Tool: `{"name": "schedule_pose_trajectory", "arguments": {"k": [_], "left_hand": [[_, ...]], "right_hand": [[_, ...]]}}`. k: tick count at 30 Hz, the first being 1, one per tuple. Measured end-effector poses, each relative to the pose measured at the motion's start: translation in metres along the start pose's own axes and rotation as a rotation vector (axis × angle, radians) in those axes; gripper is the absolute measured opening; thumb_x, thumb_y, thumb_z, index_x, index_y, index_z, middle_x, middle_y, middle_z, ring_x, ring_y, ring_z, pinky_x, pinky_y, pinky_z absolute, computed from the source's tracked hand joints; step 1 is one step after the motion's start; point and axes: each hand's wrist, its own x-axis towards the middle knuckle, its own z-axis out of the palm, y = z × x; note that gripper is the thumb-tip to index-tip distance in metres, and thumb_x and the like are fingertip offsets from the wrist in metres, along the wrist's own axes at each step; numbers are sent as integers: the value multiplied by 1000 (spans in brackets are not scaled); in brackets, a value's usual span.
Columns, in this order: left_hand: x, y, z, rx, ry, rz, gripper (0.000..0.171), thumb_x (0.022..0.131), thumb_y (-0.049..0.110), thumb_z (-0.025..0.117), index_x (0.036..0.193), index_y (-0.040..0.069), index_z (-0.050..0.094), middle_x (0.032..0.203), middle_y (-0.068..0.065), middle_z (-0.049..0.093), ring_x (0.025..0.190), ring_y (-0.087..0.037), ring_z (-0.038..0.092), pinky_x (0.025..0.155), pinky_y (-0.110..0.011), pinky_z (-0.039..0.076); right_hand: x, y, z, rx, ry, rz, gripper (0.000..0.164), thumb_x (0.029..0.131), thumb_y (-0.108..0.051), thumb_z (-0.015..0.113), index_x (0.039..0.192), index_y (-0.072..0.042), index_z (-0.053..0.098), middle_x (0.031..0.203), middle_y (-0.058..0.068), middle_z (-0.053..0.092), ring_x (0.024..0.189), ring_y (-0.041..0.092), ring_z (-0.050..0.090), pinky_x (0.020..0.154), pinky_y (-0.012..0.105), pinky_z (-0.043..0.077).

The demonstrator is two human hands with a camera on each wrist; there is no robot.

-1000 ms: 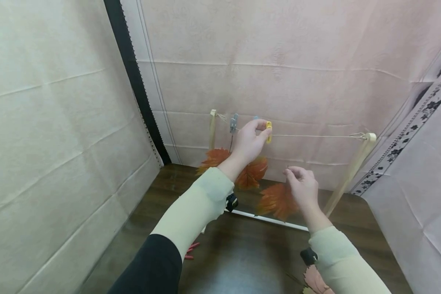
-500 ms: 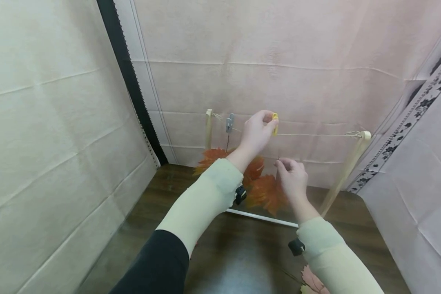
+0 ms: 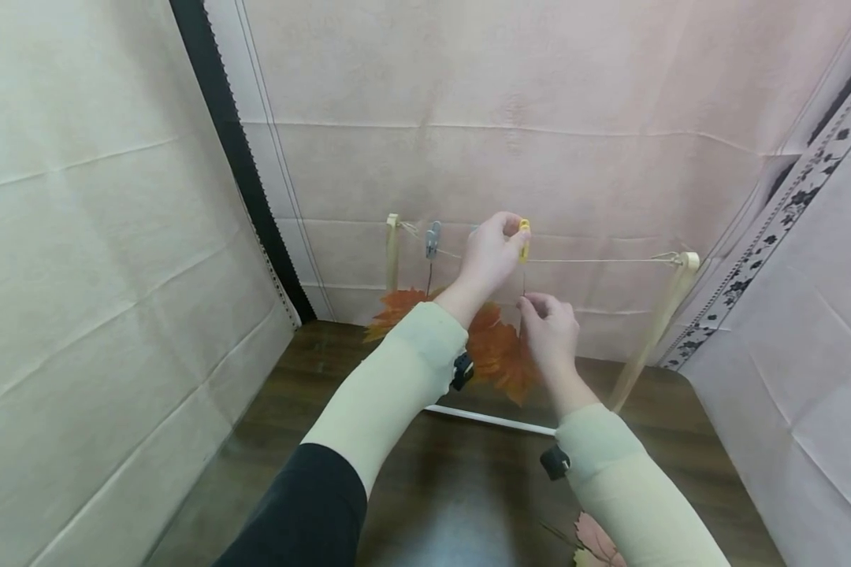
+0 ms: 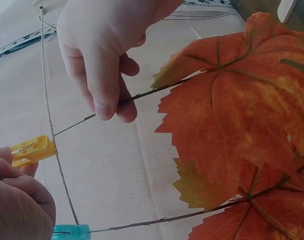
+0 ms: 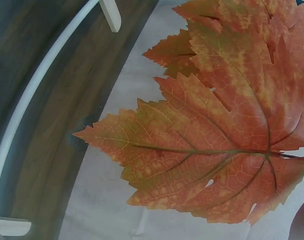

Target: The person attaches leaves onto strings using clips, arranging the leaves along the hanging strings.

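My left hand (image 3: 492, 250) pinches a yellow clothespin (image 3: 524, 241) at the string (image 3: 603, 261). In the left wrist view the clothespin's nose meets the string where a thin stem tip also reaches it. My right hand (image 3: 551, 335) pinches the brown stem (image 4: 159, 90) of an orange artificial leaf (image 3: 503, 358) between thumb and fingers, just below the clothespin. That leaf's blade (image 5: 207, 155) fills much of the right wrist view. Beside it, a teal clothespin (image 4: 71, 231) on the string holds the stem of another orange leaf (image 4: 257, 212), partly overlapped.
A grey-blue clothespin (image 3: 432, 240) holds a further orange leaf (image 3: 397, 309) near the left wooden post (image 3: 392, 252). The right post (image 3: 655, 331) leans outward. A white bar (image 3: 496, 420) runs along the dark table (image 3: 461, 488). A pink leaf (image 3: 599, 543) lies by my right sleeve.
My right hand has moved up and left with the orange leaf, bringing its stem up to the yellow clothespin. My left hand has stayed near the string, still pinching the clothespin.
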Motion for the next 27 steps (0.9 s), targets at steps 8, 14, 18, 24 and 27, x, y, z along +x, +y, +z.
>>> {"name": "schedule_pose_trajectory", "arguments": {"k": [8, 14, 18, 24, 27], "left_hand": [[1, -3, -4, -1, -3, -35, 24, 96, 28, 54, 116, 14, 59, 104, 4, 61, 83, -8, 58, 66, -22, 47], [0, -4, 1, -19, -34, -49, 25, 96, 31, 54, 117, 18, 58, 105, 6, 61, 84, -8, 58, 66, -22, 48], [-2, -5, 4, -20, -17, -64, 26, 96, 31, 54, 118, 18, 58, 107, 5, 61, 86, -9, 58, 67, -24, 48], [-4, -7, 7, -24, -9, -94, 35, 95, 35, 54, 126, 19, 55, 119, 6, 60, 95, -11, 58, 69, -23, 49], [-6, -7, 8, -47, -17, -96, 35, 95, 34, 54, 127, 19, 55, 120, 5, 60, 94, -11, 59, 69, -22, 50]], "right_hand": [[8, -11, 8, -3, -17, -4, 33, 92, -37, 58, 107, -9, 69, 101, 10, 60, 100, 27, 49, 88, 45, 38], [11, -12, 4, -13, -13, 29, 33, 92, -38, 58, 110, -11, 67, 104, 9, 60, 103, 26, 49, 89, 46, 38], [13, -13, 2, -17, -19, 18, 34, 92, -38, 57, 111, -11, 67, 106, 9, 62, 105, 27, 49, 91, 46, 36], [16, -12, 3, -14, -24, 30, 36, 92, -41, 56, 111, -12, 67, 106, 8, 62, 105, 25, 50, 91, 45, 38], [16, -12, 3, -3, -13, 37, 36, 93, -40, 55, 111, -12, 67, 105, 7, 62, 104, 24, 51, 91, 44, 39]]}}
